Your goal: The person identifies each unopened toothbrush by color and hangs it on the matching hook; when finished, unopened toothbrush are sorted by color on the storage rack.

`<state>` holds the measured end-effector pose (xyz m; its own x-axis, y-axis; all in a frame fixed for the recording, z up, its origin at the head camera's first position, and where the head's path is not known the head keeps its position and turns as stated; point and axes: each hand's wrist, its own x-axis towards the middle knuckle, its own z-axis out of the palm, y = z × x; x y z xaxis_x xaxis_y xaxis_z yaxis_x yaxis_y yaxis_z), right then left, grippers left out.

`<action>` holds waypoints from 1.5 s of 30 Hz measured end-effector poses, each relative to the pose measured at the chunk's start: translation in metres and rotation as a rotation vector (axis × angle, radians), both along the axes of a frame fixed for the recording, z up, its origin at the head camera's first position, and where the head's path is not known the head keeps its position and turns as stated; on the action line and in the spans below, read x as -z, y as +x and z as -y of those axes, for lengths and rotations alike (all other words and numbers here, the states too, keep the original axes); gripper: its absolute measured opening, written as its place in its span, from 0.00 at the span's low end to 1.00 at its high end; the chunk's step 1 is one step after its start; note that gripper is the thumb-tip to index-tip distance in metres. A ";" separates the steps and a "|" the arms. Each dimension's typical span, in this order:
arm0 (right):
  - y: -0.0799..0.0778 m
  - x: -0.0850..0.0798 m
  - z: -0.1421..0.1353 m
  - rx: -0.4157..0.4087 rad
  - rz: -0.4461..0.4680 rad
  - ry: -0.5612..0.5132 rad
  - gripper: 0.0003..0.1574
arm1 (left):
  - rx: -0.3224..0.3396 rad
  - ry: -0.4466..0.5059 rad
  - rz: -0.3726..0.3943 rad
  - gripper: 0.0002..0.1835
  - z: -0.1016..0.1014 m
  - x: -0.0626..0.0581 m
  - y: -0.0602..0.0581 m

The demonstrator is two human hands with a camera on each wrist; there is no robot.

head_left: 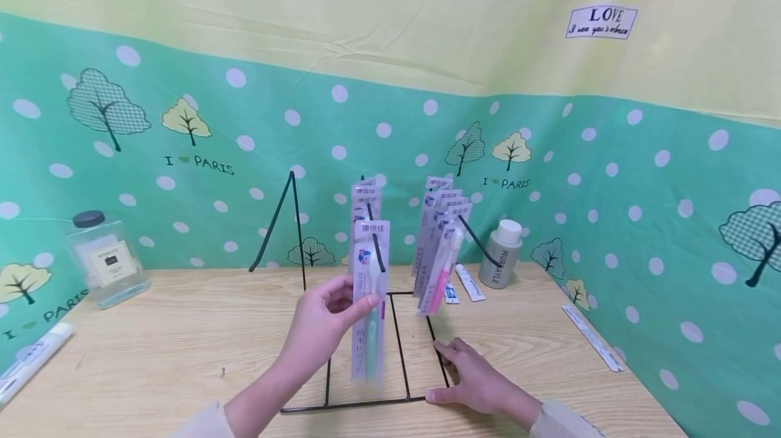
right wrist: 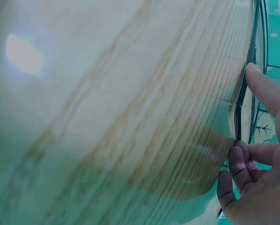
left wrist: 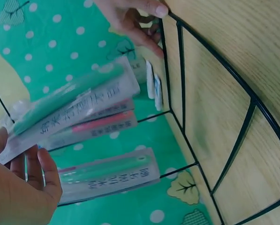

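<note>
In the head view my left hand [head_left: 323,323] pinches a packaged toothbrush [head_left: 370,346] between thumb and fingers. The green brush shows through its clear pack, whose top overlaps the tip of the middle hook [head_left: 377,241]. Behind it, more packs [head_left: 365,190] line the same hook. A second row of toothbrush packs, with a pink one [head_left: 441,282] in front, hangs on the right hook. My right hand [head_left: 472,377] holds the front right corner of the black wire rack [head_left: 366,403], thumb at the front bar and fingers along the side bar [right wrist: 238,112].
The left hook [head_left: 271,221] of the rack carries nothing. Behind the right row stand a grey bottle [head_left: 502,258] and small tubes [head_left: 470,283]. A flat strip pack [head_left: 592,340] lies far right. At left are a glass bottle [head_left: 110,265] and a white tube [head_left: 36,360].
</note>
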<state>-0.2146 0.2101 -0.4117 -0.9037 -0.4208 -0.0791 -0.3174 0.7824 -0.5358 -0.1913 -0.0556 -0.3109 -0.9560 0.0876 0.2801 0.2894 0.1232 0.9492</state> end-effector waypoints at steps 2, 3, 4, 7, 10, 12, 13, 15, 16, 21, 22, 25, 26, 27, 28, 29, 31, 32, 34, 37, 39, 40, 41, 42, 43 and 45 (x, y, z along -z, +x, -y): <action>0.000 0.000 0.000 0.000 0.001 0.000 0.56 | -0.017 0.013 0.013 0.16 0.000 0.002 -0.007; 0.000 0.000 0.001 0.000 0.003 0.000 0.56 | -0.025 0.017 0.017 0.16 -0.001 0.003 -0.010; 0.000 0.000 0.001 0.001 0.004 -0.001 0.56 | -0.030 0.026 0.025 0.16 -0.001 0.004 -0.013; 0.000 -0.001 0.001 0.002 0.013 -0.003 0.56 | -0.040 0.055 0.050 0.18 -0.002 0.006 -0.020; 0.001 -0.001 0.001 -0.003 0.010 -0.005 0.56 | -0.045 0.090 0.073 0.20 -0.003 0.007 -0.027; 0.002 -0.001 0.001 -0.007 0.004 -0.005 0.56 | -0.049 0.109 0.079 0.21 -0.004 0.007 -0.031; 0.002 -0.001 0.001 -0.006 0.003 -0.005 0.56 | -0.051 0.117 0.078 0.22 -0.005 0.007 -0.032; 0.002 -0.001 0.001 -0.005 0.002 -0.004 0.56 | -0.054 0.131 0.085 0.21 -0.005 0.006 -0.035; 0.002 -0.001 0.001 -0.003 0.005 -0.005 0.55 | -0.059 0.133 0.088 0.21 -0.006 0.006 -0.036; 0.002 -0.001 0.002 -0.007 0.016 -0.013 0.55 | -0.081 0.150 0.103 0.23 -0.006 0.007 -0.042; 0.002 -0.001 0.002 -0.008 0.015 -0.012 0.55 | -0.087 0.154 0.104 0.24 -0.007 0.007 -0.043; 0.001 -0.001 0.001 -0.010 0.005 -0.010 0.55 | -0.098 0.165 0.110 0.24 -0.007 0.006 -0.046; 0.001 -0.001 0.001 -0.011 0.001 -0.010 0.55 | -0.103 0.164 0.114 0.25 -0.007 0.006 -0.047; 0.001 0.000 0.001 -0.015 -0.003 -0.013 0.55 | -0.106 0.165 0.116 0.25 -0.008 0.006 -0.048; 0.001 0.000 0.000 -0.021 -0.008 -0.016 0.55 | -0.109 0.166 0.119 0.25 -0.008 0.006 -0.049; 0.001 0.000 0.000 -0.026 -0.010 -0.020 0.55 | -0.113 0.166 0.123 0.26 -0.008 0.007 -0.050; 0.002 0.000 0.001 -0.029 -0.008 -0.024 0.55 | -0.118 0.165 0.126 0.27 -0.008 0.007 -0.051; 0.002 0.000 0.001 -0.028 -0.009 -0.023 0.55 | -0.118 0.164 0.127 0.28 -0.007 0.008 -0.052; 0.002 0.000 0.001 -0.025 -0.007 -0.022 0.55 | -0.113 0.164 0.126 0.29 -0.007 0.009 -0.053; 0.002 0.000 0.001 -0.010 0.000 -0.015 0.55 | -0.104 0.166 0.118 0.31 -0.005 0.012 -0.055; 0.002 0.000 0.001 -0.003 0.003 -0.011 0.56 | -0.104 0.161 0.113 0.32 -0.004 0.014 -0.055; 0.002 0.000 0.001 0.001 0.006 -0.010 0.56 | -0.106 0.159 0.112 0.32 -0.003 0.015 -0.055; 0.002 0.000 0.001 0.002 0.007 -0.010 0.56 | -0.108 0.158 0.111 0.32 -0.002 0.017 -0.056; 0.002 0.000 0.001 0.003 0.006 -0.009 0.56 | -0.113 0.156 0.110 0.32 -0.001 0.018 -0.056; 0.002 0.000 0.001 0.004 0.006 -0.009 0.56 | -0.117 0.155 0.111 0.32 -0.001 0.020 -0.056; 0.002 0.001 0.000 0.005 0.002 -0.007 0.56 | -0.126 0.157 0.113 0.31 0.001 0.024 -0.056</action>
<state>-0.2127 0.2097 -0.4124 -0.9057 -0.4167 -0.0778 -0.3126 0.7805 -0.5414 -0.2478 -0.0565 -0.3348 -0.9827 -0.0706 0.1712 0.1717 0.0002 0.9852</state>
